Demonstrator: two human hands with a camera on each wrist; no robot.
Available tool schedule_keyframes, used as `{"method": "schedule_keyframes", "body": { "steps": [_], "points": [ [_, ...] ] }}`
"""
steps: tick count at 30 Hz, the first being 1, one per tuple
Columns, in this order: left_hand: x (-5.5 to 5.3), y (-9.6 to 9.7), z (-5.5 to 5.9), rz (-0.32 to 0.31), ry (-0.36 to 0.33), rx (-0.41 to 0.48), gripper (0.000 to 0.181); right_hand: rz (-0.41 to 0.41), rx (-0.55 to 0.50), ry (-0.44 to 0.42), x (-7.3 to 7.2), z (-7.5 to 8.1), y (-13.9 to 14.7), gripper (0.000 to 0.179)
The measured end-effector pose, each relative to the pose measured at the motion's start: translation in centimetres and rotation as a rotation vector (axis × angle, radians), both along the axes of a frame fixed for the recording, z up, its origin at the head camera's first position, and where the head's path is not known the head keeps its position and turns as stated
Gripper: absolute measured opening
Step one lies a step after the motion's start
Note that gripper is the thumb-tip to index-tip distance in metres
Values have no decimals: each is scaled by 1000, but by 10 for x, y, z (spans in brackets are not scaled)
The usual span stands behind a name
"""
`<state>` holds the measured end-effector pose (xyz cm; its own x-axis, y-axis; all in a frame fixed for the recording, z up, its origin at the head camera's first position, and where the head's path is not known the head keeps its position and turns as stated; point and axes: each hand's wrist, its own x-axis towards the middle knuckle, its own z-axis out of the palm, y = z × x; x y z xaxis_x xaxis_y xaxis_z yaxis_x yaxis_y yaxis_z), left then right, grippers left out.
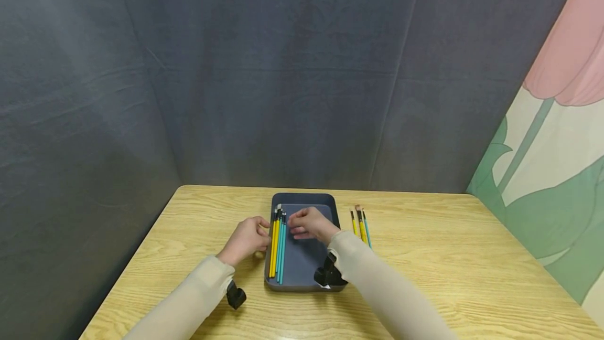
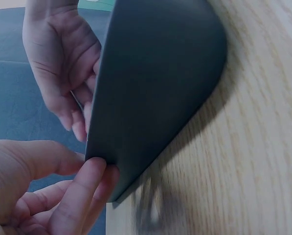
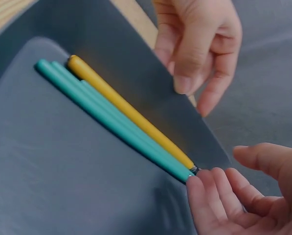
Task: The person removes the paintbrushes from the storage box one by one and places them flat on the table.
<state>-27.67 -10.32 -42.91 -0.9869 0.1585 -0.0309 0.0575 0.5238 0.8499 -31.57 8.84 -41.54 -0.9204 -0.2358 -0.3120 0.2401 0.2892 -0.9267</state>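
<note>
A dark grey tray stands on the wooden table. Along its left wall lie yellow paintbrushes and teal paintbrushes, side by side with bristles toward the far end. My left hand pinches the rim of that left wall, thumb over the inner side and fingers outside, as the right wrist view shows. Inside the tray, my right hand has its fingers extended and the thumb raised apart. Its fingertips are right at the ferrule end of the brushes, hiding the bristles there.
To the right of the tray, yellow paintbrushes and a teal paintbrush lie on the table, partly behind my right sleeve. A dark grey curtain hangs behind the table. At the right is a tulip-patterned cloth.
</note>
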Motion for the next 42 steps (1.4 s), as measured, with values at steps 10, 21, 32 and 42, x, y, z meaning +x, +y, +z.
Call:
{"method": "schedule_keyframes", "body": {
  "steps": [10,21,32,42],
  "points": [
    [-1,0,0,-6,-6,-9,34,-19,68,-43,-1,-11,-12,22],
    [0,0,1,-6,-4,-8,32,-29,131,-50,-4,-17,-17,12],
    [0,2,1,2,-10,1,32,-48,235,-46,-6,-16,-24,7],
    [1,1,2,2,-12,-5,32,-61,264,-67,-11,-19,-28,12]
  ]
}}
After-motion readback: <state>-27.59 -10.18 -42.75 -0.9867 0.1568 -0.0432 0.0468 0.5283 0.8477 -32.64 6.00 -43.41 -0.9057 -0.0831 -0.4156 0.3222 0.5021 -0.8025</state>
